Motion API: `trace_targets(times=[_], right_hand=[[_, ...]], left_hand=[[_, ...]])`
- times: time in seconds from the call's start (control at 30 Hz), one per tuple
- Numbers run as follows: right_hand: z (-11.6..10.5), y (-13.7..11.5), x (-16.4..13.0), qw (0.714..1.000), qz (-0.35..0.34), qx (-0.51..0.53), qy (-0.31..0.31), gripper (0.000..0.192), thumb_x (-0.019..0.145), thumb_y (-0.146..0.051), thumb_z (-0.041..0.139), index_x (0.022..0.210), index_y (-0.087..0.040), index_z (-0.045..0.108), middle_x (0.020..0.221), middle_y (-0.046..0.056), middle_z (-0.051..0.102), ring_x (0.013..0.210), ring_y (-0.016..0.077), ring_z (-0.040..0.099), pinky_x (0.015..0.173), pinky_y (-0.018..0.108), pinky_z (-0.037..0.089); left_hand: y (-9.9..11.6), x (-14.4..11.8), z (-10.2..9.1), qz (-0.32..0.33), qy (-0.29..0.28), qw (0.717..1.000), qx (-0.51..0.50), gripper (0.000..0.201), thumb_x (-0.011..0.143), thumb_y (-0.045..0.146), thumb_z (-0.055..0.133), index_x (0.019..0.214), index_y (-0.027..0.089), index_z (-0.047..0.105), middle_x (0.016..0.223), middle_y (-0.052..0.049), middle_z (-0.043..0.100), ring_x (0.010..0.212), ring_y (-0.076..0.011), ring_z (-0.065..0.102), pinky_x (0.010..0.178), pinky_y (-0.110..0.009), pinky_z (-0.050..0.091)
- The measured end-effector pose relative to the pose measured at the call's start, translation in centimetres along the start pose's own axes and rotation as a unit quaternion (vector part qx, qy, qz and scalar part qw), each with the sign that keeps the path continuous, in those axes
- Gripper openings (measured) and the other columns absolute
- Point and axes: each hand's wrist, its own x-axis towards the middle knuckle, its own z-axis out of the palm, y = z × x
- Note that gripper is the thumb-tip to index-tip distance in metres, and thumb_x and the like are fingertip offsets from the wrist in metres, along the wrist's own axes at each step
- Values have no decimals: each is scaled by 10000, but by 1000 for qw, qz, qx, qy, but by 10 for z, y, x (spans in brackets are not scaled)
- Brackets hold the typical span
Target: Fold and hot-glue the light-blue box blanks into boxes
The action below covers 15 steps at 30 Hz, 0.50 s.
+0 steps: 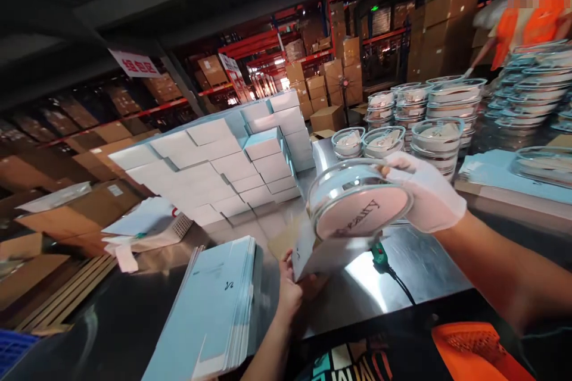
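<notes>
Warehouse racking full of brown cartons closes the background, and my work sits on a shiny steel tabletop (415,268) that throws back the overhead lamps. I take the open carton as my landmark.

Nearest me, my left hand (288,292) is closed on the lower edge of that open carton (322,253), a pale blue-white paperboard box with thin, flat walls, its mouth facing up and to the right. Left of the carton lies a slanted pile of flat carton blanks (214,309), smooth, matte and sharp-edged.

Just above and right of the carton's mouth, my right hand (429,190), in a white glove, is clamped on the rim of 1 round glass container (357,199). The container is tipped on its side, its pinkish lid with dark lettering facing me and its clear, glossy wall behind. Its flat round axis points down toward the carton, so it lies between my 2 hands, touching or almost touching the carton's flap; I cannot tell which. The right hand carries it; the left only steadies the box.

Right of the carton a green plug on a black cable (388,265) rests on the steel. Behind the carton rises a stepped wall of packed boxes (223,161). Farther right, stacks of lidded containers (435,125) stand, and another person in an orange vest (531,24) works beyond them.
</notes>
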Motion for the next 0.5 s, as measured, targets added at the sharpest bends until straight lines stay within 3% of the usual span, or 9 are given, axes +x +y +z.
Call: trace_targets(times=[0.1,0.17,0.23,0.3,0.4,0.5], right_hand=[[12,26,-6,983,-67,-148,-80,373,823,-574,816,916,-216,768,1041,89,790,1070,317,736,1076,553,569],[13,50,-15,970,-110,-186,-110,489,872,-607,783,1177,-224,790,1316,126,760,1300,345,675,1184,558,510],[11,78,-30,975,-109,-166,-102,733,913,-695,727,1477,-232,655,1536,153,642,1439,358,595,1218,557,489],[9,107,-49,984,-86,-136,-78,936,901,-772,704,1631,-227,489,1631,188,547,1495,378,547,1222,572,484],[16,145,-77,990,-46,-117,-60,940,929,-743,688,1678,-248,409,1640,207,530,1491,383,556,1214,596,486],[30,162,-96,991,-52,-115,-52,768,956,-634,707,1609,-275,519,1650,176,529,1533,374,515,1254,599,441]], left_hand=[[-7,-4,4,-28,-50,996,67,931,415,382,1022,1231,221,606,1183,-117,745,1090,-335,725,975,-445,567],[-7,-6,6,-38,-76,990,114,850,429,317,1024,1179,203,642,1165,-122,765,1137,-358,715,1048,-490,539],[-6,-7,6,-23,-84,986,142,832,455,289,1014,1195,195,645,1191,-132,765,1171,-367,703,1078,-520,528],[-7,-8,5,-7,-84,981,174,854,451,270,1007,1221,181,649,1226,-157,749,1199,-392,686,1076,-551,534],[-11,-12,1,7,-84,979,187,981,474,292,1018,1361,187,614,1293,-188,720,1224,-427,675,1060,-578,552],[0,-15,-3,95,-54,984,142,1039,616,475,995,1509,231,524,1460,-199,631,1350,-421,624,1151,-571,503]])
